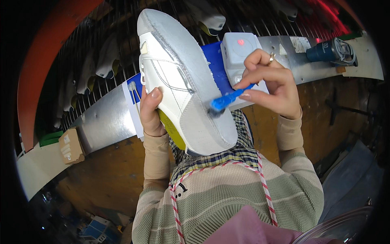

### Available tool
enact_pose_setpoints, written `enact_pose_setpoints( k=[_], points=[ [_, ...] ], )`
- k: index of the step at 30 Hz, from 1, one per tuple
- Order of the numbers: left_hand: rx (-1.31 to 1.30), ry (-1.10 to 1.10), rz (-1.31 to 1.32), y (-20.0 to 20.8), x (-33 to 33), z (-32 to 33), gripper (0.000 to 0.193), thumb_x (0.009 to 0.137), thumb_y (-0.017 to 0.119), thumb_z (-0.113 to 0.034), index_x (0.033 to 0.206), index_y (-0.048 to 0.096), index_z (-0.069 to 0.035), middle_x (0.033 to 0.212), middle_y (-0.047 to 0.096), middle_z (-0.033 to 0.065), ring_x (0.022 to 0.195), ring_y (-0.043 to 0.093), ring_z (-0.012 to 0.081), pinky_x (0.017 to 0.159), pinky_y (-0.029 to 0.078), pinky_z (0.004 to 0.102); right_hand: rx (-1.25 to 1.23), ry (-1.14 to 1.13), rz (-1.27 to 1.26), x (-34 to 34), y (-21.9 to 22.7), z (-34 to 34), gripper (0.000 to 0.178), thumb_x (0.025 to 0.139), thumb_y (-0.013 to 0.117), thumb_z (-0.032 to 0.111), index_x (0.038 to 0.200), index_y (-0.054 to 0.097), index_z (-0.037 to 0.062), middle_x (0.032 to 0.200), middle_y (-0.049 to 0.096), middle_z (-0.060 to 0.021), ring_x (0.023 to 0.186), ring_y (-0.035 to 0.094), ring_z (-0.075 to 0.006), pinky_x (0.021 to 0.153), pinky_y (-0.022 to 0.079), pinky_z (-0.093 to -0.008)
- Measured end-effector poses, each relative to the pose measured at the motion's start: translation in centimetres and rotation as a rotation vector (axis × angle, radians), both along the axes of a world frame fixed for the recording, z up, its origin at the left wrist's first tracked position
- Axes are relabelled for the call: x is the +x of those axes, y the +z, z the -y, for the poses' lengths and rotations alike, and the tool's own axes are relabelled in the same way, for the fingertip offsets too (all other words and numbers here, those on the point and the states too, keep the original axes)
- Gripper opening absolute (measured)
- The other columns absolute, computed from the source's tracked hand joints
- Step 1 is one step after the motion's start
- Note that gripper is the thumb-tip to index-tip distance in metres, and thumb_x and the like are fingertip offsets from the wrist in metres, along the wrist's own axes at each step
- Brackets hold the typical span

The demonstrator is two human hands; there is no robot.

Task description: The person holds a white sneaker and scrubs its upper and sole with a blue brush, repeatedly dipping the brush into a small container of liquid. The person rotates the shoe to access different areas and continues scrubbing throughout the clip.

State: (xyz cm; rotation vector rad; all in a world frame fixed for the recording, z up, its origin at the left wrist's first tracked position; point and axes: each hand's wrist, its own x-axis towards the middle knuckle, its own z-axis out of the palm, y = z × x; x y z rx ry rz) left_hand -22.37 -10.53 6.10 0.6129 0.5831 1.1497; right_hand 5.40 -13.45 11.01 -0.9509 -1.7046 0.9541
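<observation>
A white shoe upper (162, 81) with grey lower edges is held up, its bottom side facing me and toe pointing away. My left hand (151, 110) grips it near the heel from the left, thumb on the white side, the other fingers hidden behind. A yellow-green lining (171, 131) shows at the heel opening. In my right hand (270, 83) a blue-handled brush (227, 100) is pinched between thumb and fingers. Its dark bristles, slightly blurred, are at the grey bottom near the heel.
A white container (239, 53) with a blurred red mark stands on a blue sheet beyond my right hand. A dark teal tumbler (325, 51) lies at the far right of the metal ledge (105, 126). Thin white-tipped sticks (133, 90) and a cardboard piece (71, 147) sit leftward. More shoes (109, 57) rest on the rod rack behind.
</observation>
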Motion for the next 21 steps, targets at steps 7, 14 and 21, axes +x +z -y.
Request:
enact_pose_setpoints(
  k=[7, 14, 21],
  points=[
    [0.013, -0.034, 0.115, -0.9, -0.5, -0.3, 0.067, 0.092, 0.058, -0.033, 0.144, 0.041, 0.004, 0.127, 0.063, 0.0226, 0.108, 0.068, 0.0273, 0.094, 0.057, 0.0372, -0.030, 0.093, -0.102, 0.1, -3.4, -2.7, 0.022, 0.070, 0.086, 0.008, 0.091, 0.079, 0.0053, 0.092, 0.053, -0.0015, 0.090, 0.051, -0.0153, 0.080, 0.043, -0.0299],
    [-0.052, 0.006, -0.016, -0.5, -2.2, -1.3, 0.063, 0.093, 0.058, -0.026, 0.146, 0.038, 0.001, 0.130, 0.059, 0.0190, 0.113, 0.065, 0.0262, 0.096, 0.054, 0.0364, -0.346, 0.020, -0.209, 1.1, -3.6, 0.9, 0.018, 0.074, 0.081, 0.001, 0.091, 0.078, 0.0004, 0.093, 0.054, -0.0029, 0.088, 0.052, -0.0136, 0.078, 0.043, -0.0286],
    [0.072, 0.091, -0.241, -0.7, -1.8, -2.1, 0.054, 0.095, 0.056, -0.021, 0.142, 0.040, 0.000, 0.128, 0.060, 0.0172, 0.114, 0.063, 0.0248, 0.099, 0.051, 0.0370, -0.184, -0.297, -0.016, -0.5, -2.7, 4.2, 0.018, 0.075, 0.083, 0.006, 0.092, 0.078, 0.0025, 0.092, 0.055, -0.0040, 0.085, 0.053, -0.0139, 0.073, 0.044, -0.0273]
  ],
)
